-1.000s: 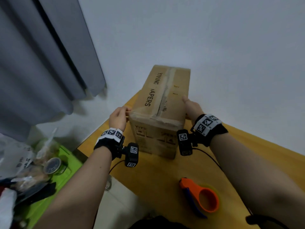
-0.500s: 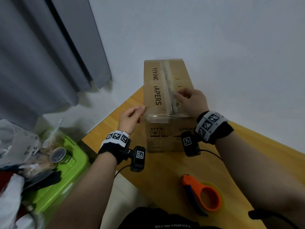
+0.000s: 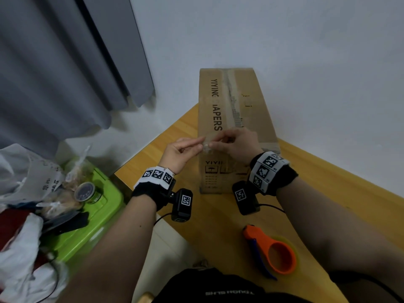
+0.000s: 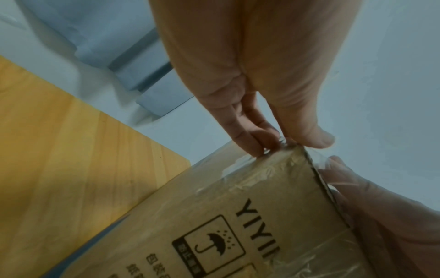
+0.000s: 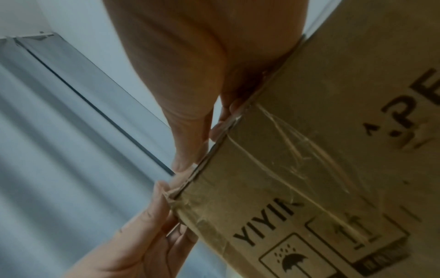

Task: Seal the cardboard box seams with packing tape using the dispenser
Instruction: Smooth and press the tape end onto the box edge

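Hands have come together at the near top-left corner of the brown cardboard box [image 3: 236, 110], where half a second ago they were apart, the right flat on the lid beside the centre seam and the left hovering off the left edge. The left hand [image 3: 178, 153] pinches a loose flap of clear packing tape [image 4: 283, 148] between thumb and fingertips, right at the corner; the right hand [image 3: 235, 143] meets it from the other side, thumb and forefinger curled onto the same film along the box's upper edge. The wrist views show the tape wrinkled and partly lifted across the corner and down the printed front face.

The box itself has been squared up since a second ago, when it sat skewed; it stands lengthwise on the yellow wooden tabletop [image 3: 218, 226], its far end close to the white wall.

The orange tape dispenser with the blue blade guard [image 3: 271, 251] lies on the tabletop near the person's body, well apart from both hands, where it lay in the earlier frames.

My reading: this is tidying or pressing down a stray tape end at the corner, not laying a fresh strip. A strip already runs along the centre seam; whether the edge seams are fully covered cannot be told. Any further sealing means picking the dispenser up first.
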